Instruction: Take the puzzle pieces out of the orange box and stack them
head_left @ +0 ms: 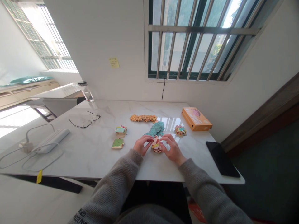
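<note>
Glossy smooth tabletop (93, 152), matt cardboard-like pieces (156, 145), ribbed knit sleeves (126, 169), metal window bars (174, 56)

Daylight (230, 15) shows through barred windows (201, 30) in white walls (98, 34) beyond a marbled table (91, 149).

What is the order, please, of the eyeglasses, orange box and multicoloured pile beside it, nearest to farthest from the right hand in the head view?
From the right hand:
1. Multicoloured pile: just beyond, slightly right.
2. Orange box: back right.
3. Eyeglasses: across on the left.

Bright daylight thru L window (50, 37) (overexp) & R window (191, 40), glare on tabletop (171, 120), wide-angle distortion nr edges
</note>
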Demonstrator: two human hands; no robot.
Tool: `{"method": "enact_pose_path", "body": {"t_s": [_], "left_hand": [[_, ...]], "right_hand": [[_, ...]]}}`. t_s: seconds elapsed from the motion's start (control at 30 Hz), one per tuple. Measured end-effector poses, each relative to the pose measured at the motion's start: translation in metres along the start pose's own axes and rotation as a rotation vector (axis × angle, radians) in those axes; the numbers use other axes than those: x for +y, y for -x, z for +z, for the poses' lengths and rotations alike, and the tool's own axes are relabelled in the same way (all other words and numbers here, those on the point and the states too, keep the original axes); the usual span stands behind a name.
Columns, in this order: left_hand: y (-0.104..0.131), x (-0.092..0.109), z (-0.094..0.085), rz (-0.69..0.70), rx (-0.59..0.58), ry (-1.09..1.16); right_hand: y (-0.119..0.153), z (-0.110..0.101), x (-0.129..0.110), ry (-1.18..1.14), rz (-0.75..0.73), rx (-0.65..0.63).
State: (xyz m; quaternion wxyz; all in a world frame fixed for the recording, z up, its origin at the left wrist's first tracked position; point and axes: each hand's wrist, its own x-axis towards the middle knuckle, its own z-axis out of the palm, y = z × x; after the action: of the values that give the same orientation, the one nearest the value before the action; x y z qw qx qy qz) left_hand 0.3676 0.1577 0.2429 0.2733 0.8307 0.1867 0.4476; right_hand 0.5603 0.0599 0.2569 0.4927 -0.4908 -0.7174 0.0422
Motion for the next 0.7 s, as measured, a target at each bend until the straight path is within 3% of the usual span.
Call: {"method": "enact_pose_path", "body": {"t_s": [0.17, 0.57, 0.7], "left_hand": [[0.0022, -0.0034, 0.0011, 0.026, -0.022, 0.027], [0.0020, -0.0026, 0.0004, 0.033, -0.063, 0.019], [0.0018, 0.0013, -0.0015, 0.048, -0.097, 0.002]], "right_hand": [[-0.0004, -0.0014, 0.0013, -0.078, -0.006, -0.077], [-0.0019, -0.0023, 0.0038, -0.079, 0.097, -0.080], [-0.0019, -0.0019, 0.0050, -0.056, 0.066, -0.069]]}}
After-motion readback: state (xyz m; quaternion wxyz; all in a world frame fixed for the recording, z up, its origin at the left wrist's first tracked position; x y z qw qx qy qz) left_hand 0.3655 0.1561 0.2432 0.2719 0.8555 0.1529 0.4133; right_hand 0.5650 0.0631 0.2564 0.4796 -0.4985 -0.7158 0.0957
